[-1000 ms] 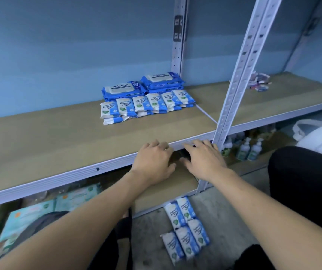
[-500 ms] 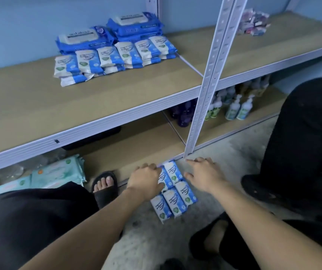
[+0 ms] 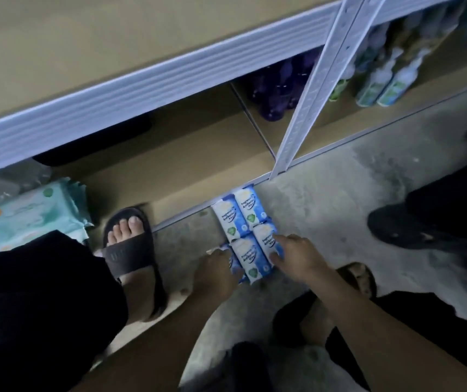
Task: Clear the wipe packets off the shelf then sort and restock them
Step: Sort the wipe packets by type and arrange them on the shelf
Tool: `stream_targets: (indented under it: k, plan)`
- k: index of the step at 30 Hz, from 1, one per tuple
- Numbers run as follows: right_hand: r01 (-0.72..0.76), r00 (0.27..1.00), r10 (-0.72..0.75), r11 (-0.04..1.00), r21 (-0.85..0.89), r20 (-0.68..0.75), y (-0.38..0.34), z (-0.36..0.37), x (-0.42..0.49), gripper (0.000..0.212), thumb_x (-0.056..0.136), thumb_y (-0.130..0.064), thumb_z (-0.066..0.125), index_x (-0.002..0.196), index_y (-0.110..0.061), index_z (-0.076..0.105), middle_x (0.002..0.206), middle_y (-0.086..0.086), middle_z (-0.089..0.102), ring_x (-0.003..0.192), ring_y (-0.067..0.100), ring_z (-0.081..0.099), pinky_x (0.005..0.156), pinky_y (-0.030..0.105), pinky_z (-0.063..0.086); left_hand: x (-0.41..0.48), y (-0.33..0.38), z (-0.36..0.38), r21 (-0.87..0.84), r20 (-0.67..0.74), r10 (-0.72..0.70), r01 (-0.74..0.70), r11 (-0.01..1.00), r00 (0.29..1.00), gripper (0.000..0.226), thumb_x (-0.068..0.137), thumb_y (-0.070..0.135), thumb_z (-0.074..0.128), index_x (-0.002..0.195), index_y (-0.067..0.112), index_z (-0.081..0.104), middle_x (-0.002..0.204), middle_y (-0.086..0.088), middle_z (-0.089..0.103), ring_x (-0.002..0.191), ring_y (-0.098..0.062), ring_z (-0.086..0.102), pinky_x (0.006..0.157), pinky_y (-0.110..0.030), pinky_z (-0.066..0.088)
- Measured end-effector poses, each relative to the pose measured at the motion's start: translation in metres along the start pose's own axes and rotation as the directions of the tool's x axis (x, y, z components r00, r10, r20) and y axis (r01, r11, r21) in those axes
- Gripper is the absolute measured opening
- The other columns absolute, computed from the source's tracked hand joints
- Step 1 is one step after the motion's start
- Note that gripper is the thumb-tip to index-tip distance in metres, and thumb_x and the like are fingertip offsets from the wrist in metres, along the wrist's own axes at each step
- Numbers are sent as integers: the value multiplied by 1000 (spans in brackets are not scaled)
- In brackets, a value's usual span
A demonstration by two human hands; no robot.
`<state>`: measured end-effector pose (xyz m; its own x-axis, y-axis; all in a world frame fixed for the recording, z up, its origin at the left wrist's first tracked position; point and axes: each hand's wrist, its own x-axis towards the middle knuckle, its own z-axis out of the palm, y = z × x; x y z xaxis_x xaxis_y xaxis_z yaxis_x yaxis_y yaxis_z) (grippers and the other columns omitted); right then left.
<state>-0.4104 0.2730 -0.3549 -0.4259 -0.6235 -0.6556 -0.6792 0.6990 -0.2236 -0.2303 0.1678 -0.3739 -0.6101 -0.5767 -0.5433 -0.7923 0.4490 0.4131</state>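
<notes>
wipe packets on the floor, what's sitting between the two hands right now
In the head view, the near blue-and-white wipe packets lie between the left hand and the right hand, both hands touching the cluster's sides.

Floor [image 3: 325,210]: pale grey concrete, mottled and stained, spreading under and to the right of the hands.
Upper shelf board [image 3: 85,46]: tan, bare where seen, well above the hands, edged by a ribbed white metal rail [image 3: 153,89].
Upright [image 3: 322,80]: white perforated metal post, slanting down to the floor just above the right hand.
Lower shelf board [image 3: 187,154]: tan, just above the hands, in shadow; seam between two boards.
Lower shelf, upper right: dark purple bottles [image 3: 277,86] and pale pump bottles [image 3: 382,83], blurred.
Lower shelf, far left: teal soft packs [image 3: 28,213].
Light: dim, bluish.
</notes>
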Motion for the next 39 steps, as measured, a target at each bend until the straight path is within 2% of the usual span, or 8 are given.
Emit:
stream_targets:
  k: [6,13,20,23,26,31,34,39]
  plan:
    - [-19,999,27,988,156,-44,18,28,30,67,95,-44,59,155,-27,35,144,13,49,126,37,50,101,41,46,14,3,43,-292,-37,-123,107,951,992,55,88,40,73,134,14,59,129,-4,63,117,-21,59,89,-27,44]
    - [-9,996,38,945,328,-82,23,46,47,66,97,-35,61,156,-23,34,132,18,55,114,35,56,95,38,47,20,14,66,-560,-137,-354,223,798,925,27,87,26,76,108,19,61,108,2,70,97,-19,68,78,-36,56]
    - [41,986,39,887,461,-164,22,59,49,66,98,-26,62,157,-22,31,135,14,56,112,29,58,91,30,46,20,-2,69,-515,-245,-487,313,798,839,44,87,25,75,125,10,59,123,-10,58,112,-26,56,85,-35,49]
    - [48,983,42,883,467,-179,23,63,49,71,97,-24,64,158,-24,28,132,14,57,107,28,59,89,28,45,20,-9,71,-527,-199,-543,378,761,816,45,86,27,75,123,9,58,120,-11,60,107,-27,58,77,-29,42]
    - [39,983,52,874,485,-174,23,65,49,78,95,-22,68,159,-25,25,130,14,58,108,28,60,88,23,41,20,-12,75,-604,-160,-591,395,692,791,41,83,28,79,117,13,61,112,-7,68,99,-25,66,78,-34,52]
    - [-10,978,118,849,528,-170,24,68,51,79,94,-26,69,158,-28,23,119,17,57,106,32,60,92,35,49,25,-15,71,-698,-102,-662,420,579,743,33,82,26,81,110,17,65,103,1,73,92,-18,69,80,-33,55]
    - [-37,980,137,840,541,-145,25,69,51,78,95,-28,67,159,-32,21,118,14,52,103,30,60,91,32,47,31,-18,66,-682,-106,-668,435,588,737,27,84,31,78,106,19,67,101,1,74,93,-20,70,82,-38,57]
    - [8,982,104,805,593,-155,25,76,53,80,94,-26,67,159,-34,21,119,9,66,107,27,64,95,42,53,53,-21,51,-541,-304,-551,335,771,777,22,88,28,72,102,11,68,101,-12,71,95,-30,66,77,-33,49]
